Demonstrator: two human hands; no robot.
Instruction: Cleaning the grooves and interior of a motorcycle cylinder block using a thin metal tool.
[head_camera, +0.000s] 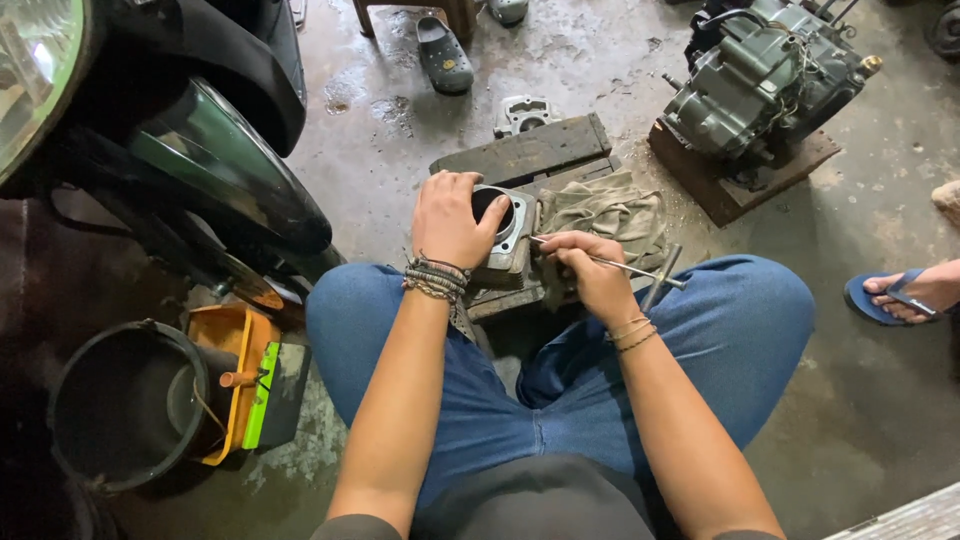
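Both hands grip: left (452, 218) on grey round-bored cylinder block (503, 232), right (592, 275) apparently clamping a thin rod (610, 263).

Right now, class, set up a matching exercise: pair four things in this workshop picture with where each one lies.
Things:
1 grey metal engine cylinder
2 thin metal T-handle rod
3 dark rubber clog
4 round black bucket

Places:
A lower left, beside an orange tray
B under the left hand
C top, on wet concrete
D in the right hand

Pairs: 1-B, 2-D, 3-C, 4-A
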